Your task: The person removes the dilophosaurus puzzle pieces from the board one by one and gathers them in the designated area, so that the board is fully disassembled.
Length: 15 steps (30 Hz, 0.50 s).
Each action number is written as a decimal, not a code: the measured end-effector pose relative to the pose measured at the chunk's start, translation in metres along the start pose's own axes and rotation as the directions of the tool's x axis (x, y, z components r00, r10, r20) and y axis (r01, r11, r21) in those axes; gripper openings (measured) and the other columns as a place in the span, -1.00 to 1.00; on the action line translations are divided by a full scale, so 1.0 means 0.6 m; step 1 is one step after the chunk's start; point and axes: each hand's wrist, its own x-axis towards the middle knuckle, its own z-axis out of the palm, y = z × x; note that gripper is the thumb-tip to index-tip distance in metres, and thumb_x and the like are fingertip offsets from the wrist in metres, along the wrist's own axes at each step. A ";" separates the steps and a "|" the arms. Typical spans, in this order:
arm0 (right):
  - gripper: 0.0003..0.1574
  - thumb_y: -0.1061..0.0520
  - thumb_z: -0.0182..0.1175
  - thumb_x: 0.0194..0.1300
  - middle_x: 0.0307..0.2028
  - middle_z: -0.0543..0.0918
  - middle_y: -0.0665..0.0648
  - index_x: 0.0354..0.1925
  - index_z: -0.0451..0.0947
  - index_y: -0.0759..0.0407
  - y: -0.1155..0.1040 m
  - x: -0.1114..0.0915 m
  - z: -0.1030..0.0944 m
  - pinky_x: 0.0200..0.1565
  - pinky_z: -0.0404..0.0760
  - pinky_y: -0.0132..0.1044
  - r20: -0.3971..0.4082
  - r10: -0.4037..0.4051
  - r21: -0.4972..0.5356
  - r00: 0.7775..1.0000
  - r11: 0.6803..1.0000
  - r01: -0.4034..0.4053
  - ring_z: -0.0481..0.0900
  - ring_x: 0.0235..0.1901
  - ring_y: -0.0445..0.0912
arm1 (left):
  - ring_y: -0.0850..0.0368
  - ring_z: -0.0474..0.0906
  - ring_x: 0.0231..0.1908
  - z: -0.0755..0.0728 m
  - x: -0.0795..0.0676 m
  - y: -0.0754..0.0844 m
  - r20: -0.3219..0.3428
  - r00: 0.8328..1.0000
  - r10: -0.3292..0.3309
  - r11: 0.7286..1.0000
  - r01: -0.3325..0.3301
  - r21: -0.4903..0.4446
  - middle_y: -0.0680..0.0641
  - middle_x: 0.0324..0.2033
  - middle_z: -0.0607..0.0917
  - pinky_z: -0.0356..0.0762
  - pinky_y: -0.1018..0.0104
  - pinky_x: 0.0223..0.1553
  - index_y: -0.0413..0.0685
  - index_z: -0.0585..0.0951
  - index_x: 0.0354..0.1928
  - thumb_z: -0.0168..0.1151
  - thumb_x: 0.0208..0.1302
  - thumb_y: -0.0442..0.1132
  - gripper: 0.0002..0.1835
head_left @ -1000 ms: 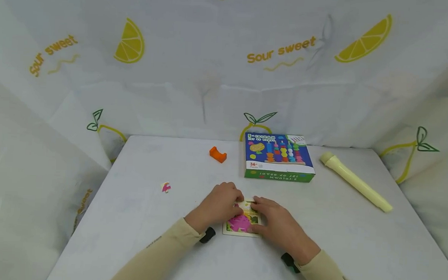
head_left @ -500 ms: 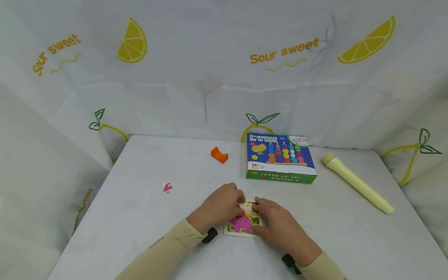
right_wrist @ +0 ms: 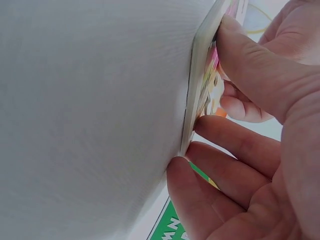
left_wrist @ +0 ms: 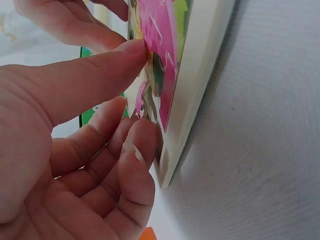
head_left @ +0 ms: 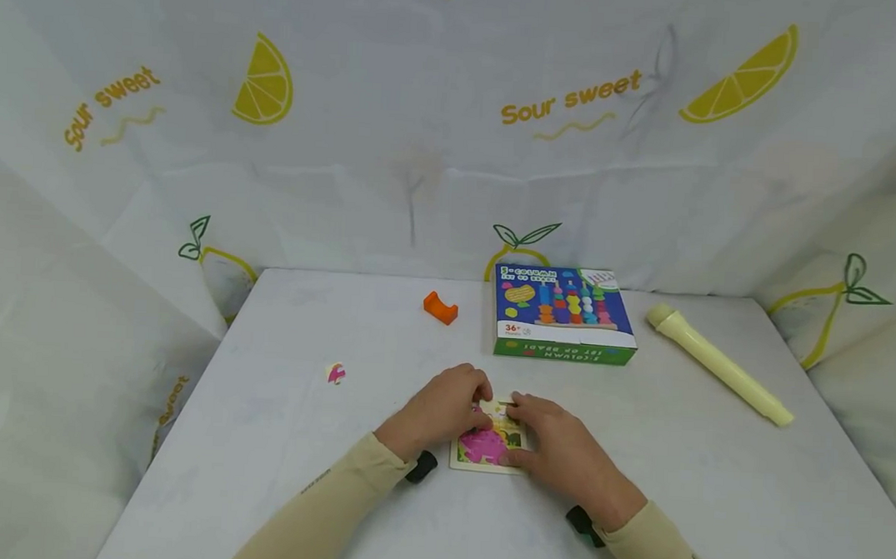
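Note:
A small jigsaw board [head_left: 477,469] with a pink animal picture and a pale frame lies on the white table between both hands. My left hand [head_left: 442,408] is over its far left part, pinching a puzzle piece [left_wrist: 140,100] with a pink patch and an eye between thumb and fingers. In the left wrist view, that piece stands tilted out from the board. My right hand [head_left: 564,439] grips the board's right side, its thumb [right_wrist: 237,47] on the picture and its fingertips along the edge. The fingers cover part of the picture.
A loose pink and white puzzle piece [head_left: 335,373] lies to the left. Farther back are an orange arched block [head_left: 441,308] and a blue and green bead-set box [head_left: 565,314]. A pale yellow microphone-shaped stick [head_left: 720,364] lies at the right.
Both hands stay at the board in almost the same pose, with only slight finger movement on the left. The whole head view has shifted slightly.

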 end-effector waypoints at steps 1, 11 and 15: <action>-0.12 -0.13 0.63 0.21 0.54 0.51 0.11 0.41 0.62 0.07 0.000 0.000 0.000 0.46 0.49 0.21 0.000 0.000 -0.001 1.000 1.000 0.000 0.42 0.56 0.19 | 0.21 0.53 -0.17 -0.001 0.001 0.000 0.000 1.000 0.000 1.000 0.000 -0.007 0.10 -0.18 0.63 0.59 0.43 -0.14 0.04 0.72 0.00 0.59 0.31 -0.06 -0.68; -0.19 -0.16 0.59 0.27 0.37 0.68 0.14 0.38 0.63 0.07 0.000 0.010 -0.013 0.40 0.58 0.20 -0.018 -0.005 -0.002 1.000 1.000 0.005 0.59 0.42 0.17 | 0.22 0.53 -0.22 -0.007 0.003 -0.002 -0.012 0.999 0.031 0.999 -0.031 -0.041 0.11 -0.25 0.64 0.57 0.45 -0.18 0.01 0.80 0.02 0.47 0.45 -0.13 -0.80; -0.38 -0.12 0.53 0.35 0.17 0.79 0.11 0.25 0.71 0.12 -0.008 0.023 -0.015 0.28 0.69 0.12 -0.066 -0.022 -0.010 0.998 1.000 0.021 0.71 0.20 0.10 | 0.22 0.53 -0.23 -0.008 0.003 -0.003 -0.016 0.999 0.036 0.998 -0.037 -0.059 0.11 -0.27 0.64 0.56 0.46 -0.21 0.00 0.81 -0.01 0.48 0.43 -0.15 -0.81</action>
